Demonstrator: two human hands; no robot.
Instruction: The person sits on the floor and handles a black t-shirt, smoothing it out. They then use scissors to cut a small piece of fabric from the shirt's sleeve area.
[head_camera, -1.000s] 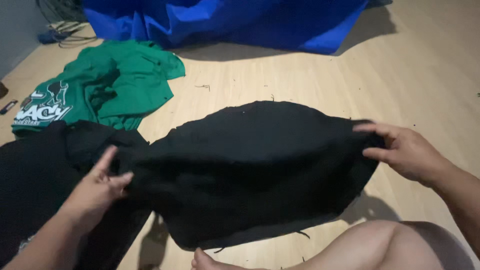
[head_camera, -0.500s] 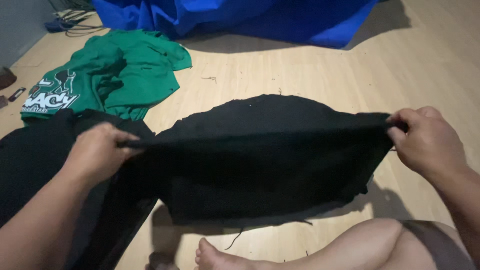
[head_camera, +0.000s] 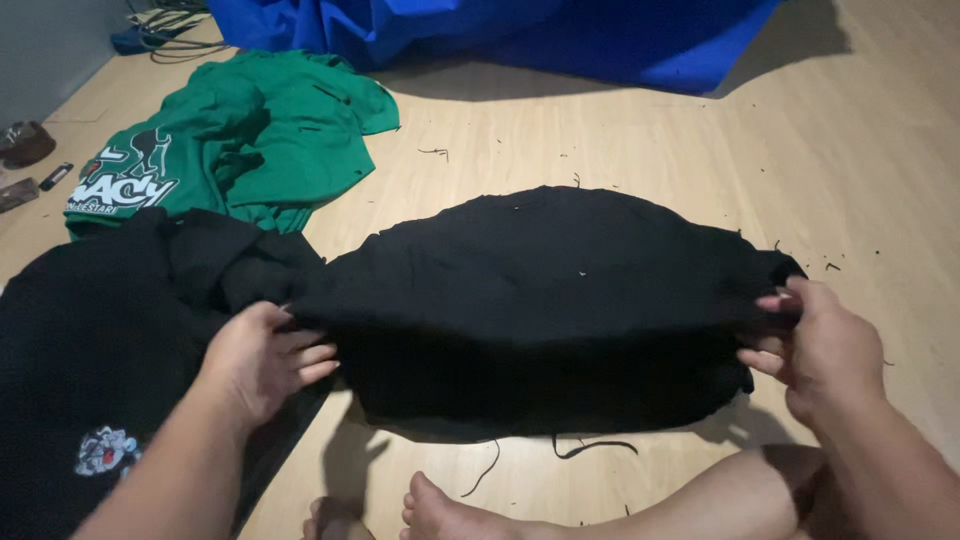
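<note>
Lowered since the earlier frame, black cloth (head_camera: 545, 300) lies on floor (head_camera: 880, 170). Left hand (head_camera: 262, 358) at 9 o'clock, right hand (head_camera: 825, 350) at 3 o'clock; fingers pinch its edges, wrists low.

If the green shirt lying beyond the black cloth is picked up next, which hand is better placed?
Probably the left hand: the green shirt lies on its side, while the right hand pinches the black cloth's far edge.
</note>
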